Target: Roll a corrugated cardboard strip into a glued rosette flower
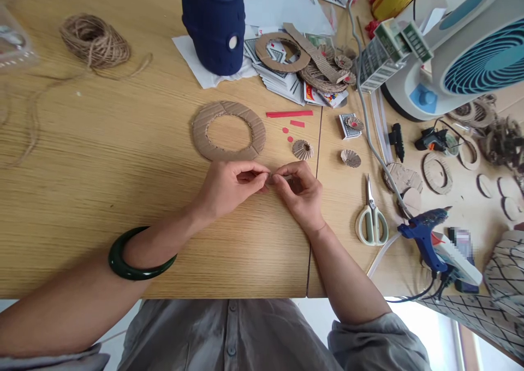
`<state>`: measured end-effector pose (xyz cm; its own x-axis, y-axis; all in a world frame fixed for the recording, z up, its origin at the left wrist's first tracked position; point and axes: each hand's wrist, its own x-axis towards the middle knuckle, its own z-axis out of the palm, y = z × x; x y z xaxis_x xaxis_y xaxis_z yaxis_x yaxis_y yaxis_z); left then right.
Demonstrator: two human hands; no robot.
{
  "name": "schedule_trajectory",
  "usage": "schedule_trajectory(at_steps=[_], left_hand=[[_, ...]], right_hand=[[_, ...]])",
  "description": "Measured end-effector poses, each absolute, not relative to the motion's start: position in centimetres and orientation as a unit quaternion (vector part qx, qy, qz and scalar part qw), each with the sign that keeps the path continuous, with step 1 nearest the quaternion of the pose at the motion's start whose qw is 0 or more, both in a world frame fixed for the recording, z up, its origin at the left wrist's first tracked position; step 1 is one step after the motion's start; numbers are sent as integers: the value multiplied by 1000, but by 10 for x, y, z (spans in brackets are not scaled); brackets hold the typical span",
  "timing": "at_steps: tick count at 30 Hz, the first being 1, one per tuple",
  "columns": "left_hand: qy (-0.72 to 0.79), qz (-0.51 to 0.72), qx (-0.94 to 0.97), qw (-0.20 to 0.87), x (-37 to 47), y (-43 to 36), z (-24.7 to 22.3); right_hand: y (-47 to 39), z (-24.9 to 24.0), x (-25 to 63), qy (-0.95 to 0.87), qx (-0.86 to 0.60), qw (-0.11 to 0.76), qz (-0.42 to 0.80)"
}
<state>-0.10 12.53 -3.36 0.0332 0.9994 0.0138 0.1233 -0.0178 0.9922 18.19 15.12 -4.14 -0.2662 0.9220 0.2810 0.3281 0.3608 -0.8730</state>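
My left hand (pixel 231 188) and my right hand (pixel 299 193) meet fingertip to fingertip above the wooden table. Both pinch something tiny between thumb and forefinger; it is too small and covered to name. Just beyond them lies a flat cardboard ring (pixel 200 131). A long red paper strip (pixel 289 114), a short red strip (pixel 297 124) and two small red dots (pixel 285 130) lie past my fingers. Close to my right hand is a pleated cardboard rosette (pixel 303 149). Another rosette (pixel 351 158) is farther right, and one with a red centre (pixel 354 123) rests on a small patterned box.
Scissors (pixel 371 218) and a blue glue gun (pixel 428 234) lie to the right, with a grey cable (pixel 364 101) running past. A fan (pixel 458 54) stands at the back right. A navy container (pixel 215 27), playing cards (pixel 282 84) and a twine ball (pixel 95 41) are farther back.
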Motion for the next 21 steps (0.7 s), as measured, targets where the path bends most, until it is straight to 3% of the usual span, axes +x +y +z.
schedule_trajectory(at_steps=[14,21], left_hand=[[537,452,575,420,0,126,-33],[519,469,525,485,0,125,-33]], right_hand=[[152,-41,182,-727,-429,409,345],[152,-42,183,-716,-434,411,360]])
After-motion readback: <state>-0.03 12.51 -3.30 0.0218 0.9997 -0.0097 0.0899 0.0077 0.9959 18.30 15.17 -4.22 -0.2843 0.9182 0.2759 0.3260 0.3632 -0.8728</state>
